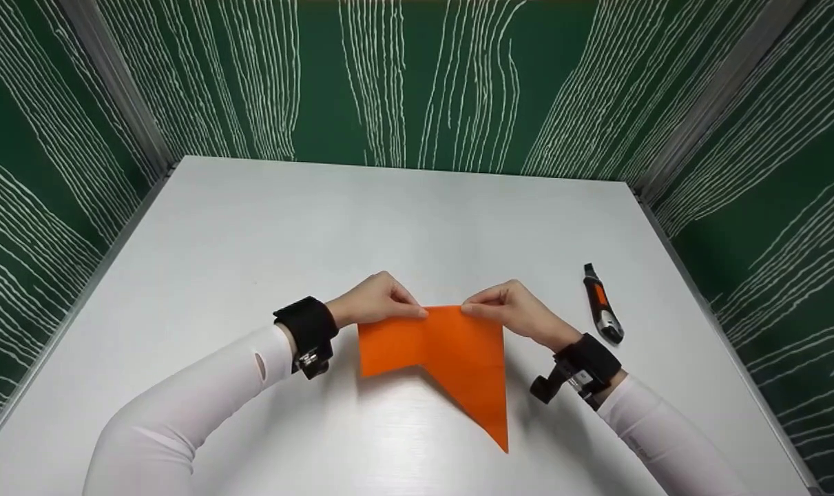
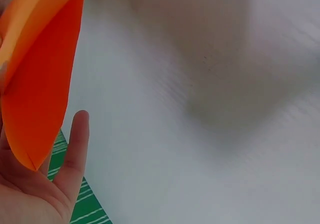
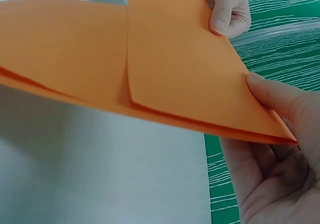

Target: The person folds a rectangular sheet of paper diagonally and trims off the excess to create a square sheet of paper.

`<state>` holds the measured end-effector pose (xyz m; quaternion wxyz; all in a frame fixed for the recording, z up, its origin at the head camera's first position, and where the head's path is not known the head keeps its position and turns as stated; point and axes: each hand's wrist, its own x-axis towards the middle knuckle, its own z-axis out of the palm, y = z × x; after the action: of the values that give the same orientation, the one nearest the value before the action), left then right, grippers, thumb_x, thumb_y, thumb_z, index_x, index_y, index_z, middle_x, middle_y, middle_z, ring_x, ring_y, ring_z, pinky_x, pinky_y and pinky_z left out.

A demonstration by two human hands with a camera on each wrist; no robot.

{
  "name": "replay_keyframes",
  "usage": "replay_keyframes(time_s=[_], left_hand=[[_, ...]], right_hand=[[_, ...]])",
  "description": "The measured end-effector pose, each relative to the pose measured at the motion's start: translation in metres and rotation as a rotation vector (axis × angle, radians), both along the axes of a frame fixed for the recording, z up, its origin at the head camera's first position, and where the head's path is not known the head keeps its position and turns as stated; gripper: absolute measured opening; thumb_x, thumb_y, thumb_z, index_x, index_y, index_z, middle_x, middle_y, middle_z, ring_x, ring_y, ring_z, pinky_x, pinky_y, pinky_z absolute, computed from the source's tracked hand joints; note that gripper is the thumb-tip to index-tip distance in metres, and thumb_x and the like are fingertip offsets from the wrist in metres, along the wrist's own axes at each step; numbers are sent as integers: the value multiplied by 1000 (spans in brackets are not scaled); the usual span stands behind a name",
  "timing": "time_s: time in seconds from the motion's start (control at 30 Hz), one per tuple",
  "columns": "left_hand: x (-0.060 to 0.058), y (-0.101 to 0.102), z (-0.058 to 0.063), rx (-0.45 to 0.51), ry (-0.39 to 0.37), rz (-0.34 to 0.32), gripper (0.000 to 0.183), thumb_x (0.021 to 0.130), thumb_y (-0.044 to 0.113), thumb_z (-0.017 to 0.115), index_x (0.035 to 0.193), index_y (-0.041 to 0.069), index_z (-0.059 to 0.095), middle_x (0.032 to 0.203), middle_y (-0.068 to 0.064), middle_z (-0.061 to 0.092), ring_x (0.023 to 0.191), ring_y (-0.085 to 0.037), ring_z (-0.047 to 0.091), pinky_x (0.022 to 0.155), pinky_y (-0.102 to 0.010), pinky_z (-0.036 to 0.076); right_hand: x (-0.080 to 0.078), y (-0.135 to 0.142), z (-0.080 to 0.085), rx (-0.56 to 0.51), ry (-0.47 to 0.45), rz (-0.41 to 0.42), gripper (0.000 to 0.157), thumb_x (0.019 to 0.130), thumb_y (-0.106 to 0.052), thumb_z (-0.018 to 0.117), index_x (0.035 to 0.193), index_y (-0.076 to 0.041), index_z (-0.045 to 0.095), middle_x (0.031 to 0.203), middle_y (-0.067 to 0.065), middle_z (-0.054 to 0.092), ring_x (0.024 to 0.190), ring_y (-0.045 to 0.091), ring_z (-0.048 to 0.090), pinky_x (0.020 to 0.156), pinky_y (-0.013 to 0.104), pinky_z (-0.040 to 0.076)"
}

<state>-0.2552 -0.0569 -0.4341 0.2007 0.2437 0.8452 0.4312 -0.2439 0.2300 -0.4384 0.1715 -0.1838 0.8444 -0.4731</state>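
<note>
An orange sheet of paper (image 1: 461,358), folded into layers, hangs above the white table between both hands. My left hand (image 1: 379,300) pinches its top edge near the middle, thumb in front. Further right along the same edge, my right hand (image 1: 516,310) pinches it between thumb and fingers. The right part tapers down to a long point, while the left part is short and squarish. In the right wrist view a crease and a doubled lower edge show on the paper (image 3: 185,69), with the right thumb (image 3: 272,91) lying on top. The left wrist view shows the paper (image 2: 45,84) bowed open.
A black and orange utility knife (image 1: 602,303) lies on the white table (image 1: 286,220), to the right of the right hand. Green walls (image 1: 320,83) with white wavy lines stand behind the table and at both sides. Each wrist wears a black strap with a camera.
</note>
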Motion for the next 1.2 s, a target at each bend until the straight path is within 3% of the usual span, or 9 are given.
replay_keyframes(time_s=[0.33, 0.77, 1.0, 1.2], left_hand=[[0, -8, -6, -2, -7, 38, 20, 91, 28, 79, 99, 10, 85, 94, -9, 81, 71, -3, 57, 71, -18, 43], [-1, -22, -10, 1, -11, 63, 20, 91, 27, 79, 100, 10, 84, 101, -9, 82, 82, -3, 65, 81, -20, 49], [1, -31, -9, 7, -24, 64, 19, 92, 26, 77, 101, 11, 84, 100, -8, 81, 74, -5, 55, 71, -21, 45], [1, -38, -9, 37, -64, 70, 19, 94, 24, 76, 102, 8, 84, 92, -7, 81, 72, -9, 63, 72, -23, 54]], right_hand=[[-1, 8, -1, 3, -23, -53, 27, 95, -30, 75, 114, -11, 81, 110, 2, 80, 99, 5, 70, 94, 23, 53], [-3, 15, 1, -8, -46, -53, 30, 95, -29, 74, 116, -8, 79, 105, -4, 80, 95, 6, 68, 90, 22, 53], [-3, 20, 0, -6, -43, -54, 31, 97, -27, 72, 118, -5, 78, 109, -1, 80, 96, 3, 68, 90, 20, 52], [-3, 24, 2, 9, -46, -66, 32, 96, -28, 73, 118, -5, 78, 113, 3, 79, 98, 2, 68, 91, 20, 52]])
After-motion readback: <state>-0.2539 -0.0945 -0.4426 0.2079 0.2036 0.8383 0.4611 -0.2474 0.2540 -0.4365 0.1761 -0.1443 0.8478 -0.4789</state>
